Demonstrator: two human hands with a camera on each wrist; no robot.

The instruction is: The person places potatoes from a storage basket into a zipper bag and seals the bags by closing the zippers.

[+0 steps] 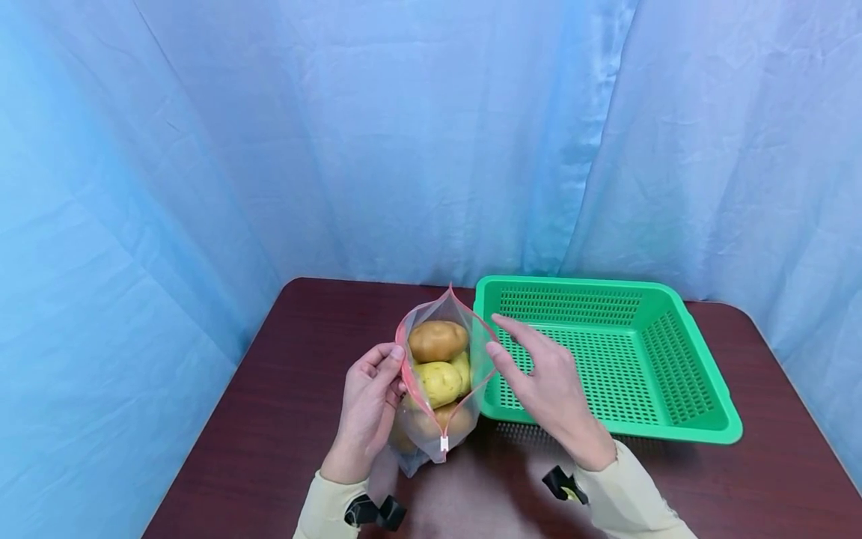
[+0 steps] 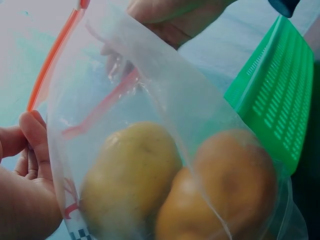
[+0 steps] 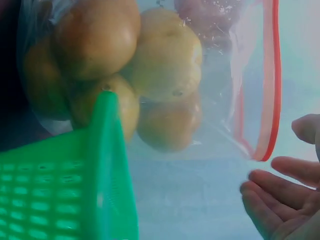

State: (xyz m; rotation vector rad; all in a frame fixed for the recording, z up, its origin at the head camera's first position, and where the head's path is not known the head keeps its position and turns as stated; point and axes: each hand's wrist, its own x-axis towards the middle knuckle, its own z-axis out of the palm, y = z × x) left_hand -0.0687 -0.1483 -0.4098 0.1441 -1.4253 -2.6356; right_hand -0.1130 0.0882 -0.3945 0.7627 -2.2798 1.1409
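A clear zip bag (image 1: pixel 480 367) with a red-edged mouth stands on the table, its mouth spread wide. Several potatoes, brown (image 1: pixel 438 341) and yellow (image 1: pixel 436 383), lie inside. A white slider (image 1: pixel 444 444) sits at the near end of the zip. My left hand (image 1: pixel 364 404) pinches the left rim of the mouth between thumb and fingers. On the other side my right hand (image 1: pixel 548 385) hovers by the right rim, fingers extended and holding nothing. From the right wrist view, those fingers (image 3: pixel 280 195) are close to the red strip (image 3: pixel 270 85) but apart from it.
A green slotted plastic basket (image 1: pixel 606 282) stands right of the bag, its left wall next to it, with no potatoes visible inside. The dark red-brown table (image 1: pixel 269 419) carries both. Blue curtains (image 1: pixel 417 150) hang behind and at the left.
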